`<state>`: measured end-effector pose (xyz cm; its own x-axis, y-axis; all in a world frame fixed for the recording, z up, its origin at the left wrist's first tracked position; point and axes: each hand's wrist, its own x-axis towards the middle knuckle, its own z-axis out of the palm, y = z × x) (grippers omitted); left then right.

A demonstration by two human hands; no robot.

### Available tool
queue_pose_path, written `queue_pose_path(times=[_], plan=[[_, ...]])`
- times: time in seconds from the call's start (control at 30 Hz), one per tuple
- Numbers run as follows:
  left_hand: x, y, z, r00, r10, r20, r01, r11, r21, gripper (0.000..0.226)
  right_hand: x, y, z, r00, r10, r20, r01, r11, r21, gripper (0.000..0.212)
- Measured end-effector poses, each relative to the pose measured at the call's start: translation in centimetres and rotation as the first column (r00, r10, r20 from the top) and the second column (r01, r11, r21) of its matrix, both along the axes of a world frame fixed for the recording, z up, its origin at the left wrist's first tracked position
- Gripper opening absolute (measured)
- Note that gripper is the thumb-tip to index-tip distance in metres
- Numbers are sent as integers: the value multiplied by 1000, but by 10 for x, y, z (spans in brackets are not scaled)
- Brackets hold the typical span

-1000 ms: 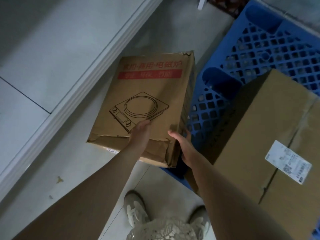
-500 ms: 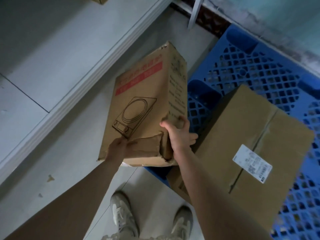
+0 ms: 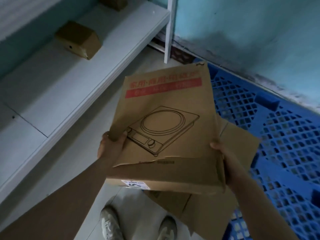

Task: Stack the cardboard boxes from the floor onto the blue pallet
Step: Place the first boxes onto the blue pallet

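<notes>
Above the near-left part of the blue pallet (image 3: 285, 144), the induction cooker box (image 3: 164, 122) is held in the air, printed face up and tilted toward the camera, with a tear along its near edge. The left hand (image 3: 110, 144) grips the box's left edge, thumb lying on the top face. The right hand (image 3: 222, 158) grips the right edge near the front corner, fingers curled round it. Under it a larger plain cardboard box (image 3: 240, 141) lies on the pallet, showing past the held box's right and near edges. Bare pallet grid stretches to the right and back to the teal wall (image 3: 242, 32). To the left, a strip of floor (image 3: 97, 135) separates the held box from the white shelf (image 3: 72, 94), whose front edge runs diagonally and which carries a small cardboard box (image 3: 78, 40). Two shoes (image 3: 110, 224) stand on the floor below the held box.
</notes>
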<state>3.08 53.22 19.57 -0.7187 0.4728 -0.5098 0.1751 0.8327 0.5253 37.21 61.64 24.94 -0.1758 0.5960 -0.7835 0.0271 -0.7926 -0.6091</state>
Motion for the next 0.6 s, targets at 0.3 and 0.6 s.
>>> queue_pose_path(times=[0.3, 0.6], plan=[[123, 42, 19, 974, -192, -124, 207, 969, 131, 90, 132, -54, -2, 957, -196, 212, 154, 968, 200, 15], [166, 24, 1, 953, -288, -90, 298, 946, 129, 83, 154, -100, -43, 851, -277, 447, 194, 955, 223, 24]])
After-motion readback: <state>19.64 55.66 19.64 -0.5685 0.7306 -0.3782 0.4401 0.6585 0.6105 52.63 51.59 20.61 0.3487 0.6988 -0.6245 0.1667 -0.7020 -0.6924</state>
